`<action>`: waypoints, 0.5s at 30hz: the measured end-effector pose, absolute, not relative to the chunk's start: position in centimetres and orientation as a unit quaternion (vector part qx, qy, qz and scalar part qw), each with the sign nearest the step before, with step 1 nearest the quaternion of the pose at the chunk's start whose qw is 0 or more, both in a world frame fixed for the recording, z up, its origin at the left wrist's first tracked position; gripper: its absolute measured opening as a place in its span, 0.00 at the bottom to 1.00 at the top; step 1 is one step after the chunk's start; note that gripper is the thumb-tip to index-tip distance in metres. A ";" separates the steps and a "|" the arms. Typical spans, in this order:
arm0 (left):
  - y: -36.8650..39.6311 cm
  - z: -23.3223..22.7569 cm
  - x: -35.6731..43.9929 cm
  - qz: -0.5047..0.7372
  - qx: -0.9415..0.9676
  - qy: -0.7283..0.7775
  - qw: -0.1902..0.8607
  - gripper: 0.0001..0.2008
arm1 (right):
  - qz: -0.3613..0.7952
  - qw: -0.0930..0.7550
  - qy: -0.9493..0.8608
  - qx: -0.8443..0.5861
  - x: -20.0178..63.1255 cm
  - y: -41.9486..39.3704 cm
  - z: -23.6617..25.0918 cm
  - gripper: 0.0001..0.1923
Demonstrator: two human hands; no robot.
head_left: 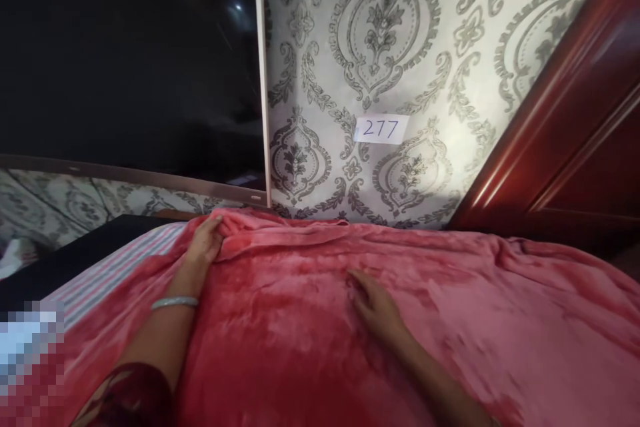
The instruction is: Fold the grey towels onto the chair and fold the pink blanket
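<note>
A plush red-pink blanket (280, 320) spreads across the surface before me, with a folded, bunched part along its far edge. At that fold's left end, my left hand (206, 240) is closed on the blanket's edge; its fingertips are partly hidden by the cloth. A pale bangle (175, 302) circles my left wrist. Farther right, my right hand (375, 303) rests on top of the blanket near the middle, fingers loosely bent and not visibly gripping the cloth. Some of its fingers are hidden beneath the hand.
A striped sheet (125, 263) shows at the left beside a black surface (95, 247). Behind stand a large dark television (135, 67), patterned wallpaper (310, 80) with a paper label (383, 129) reading 277, and a glossy red-brown wooden panel (575, 140) at the right.
</note>
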State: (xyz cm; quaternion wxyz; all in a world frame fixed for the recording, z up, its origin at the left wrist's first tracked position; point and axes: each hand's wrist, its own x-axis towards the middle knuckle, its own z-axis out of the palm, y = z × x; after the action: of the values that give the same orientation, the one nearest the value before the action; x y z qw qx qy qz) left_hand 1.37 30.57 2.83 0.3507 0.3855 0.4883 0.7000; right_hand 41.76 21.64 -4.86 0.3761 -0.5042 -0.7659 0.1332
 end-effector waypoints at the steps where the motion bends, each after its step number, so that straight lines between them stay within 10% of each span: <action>1: 30.6 3.0 1.1 0.719 0.363 0.460 0.373 0.05 | 0.124 0.393 -0.764 -0.496 42.0 23.0 -3.9 0.25; 15: 30.6 2.8 -0.8 0.764 0.376 0.430 0.301 0.11 | 0.060 0.192 -0.768 -0.608 39.7 36.4 -0.4 0.19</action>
State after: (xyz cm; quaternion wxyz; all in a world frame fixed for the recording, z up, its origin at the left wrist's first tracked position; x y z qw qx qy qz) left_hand -0.75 30.63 2.84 0.3006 0.3756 0.4297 0.7641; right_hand 39.66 36.35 -0.42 0.1917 -0.6080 -0.7681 0.0603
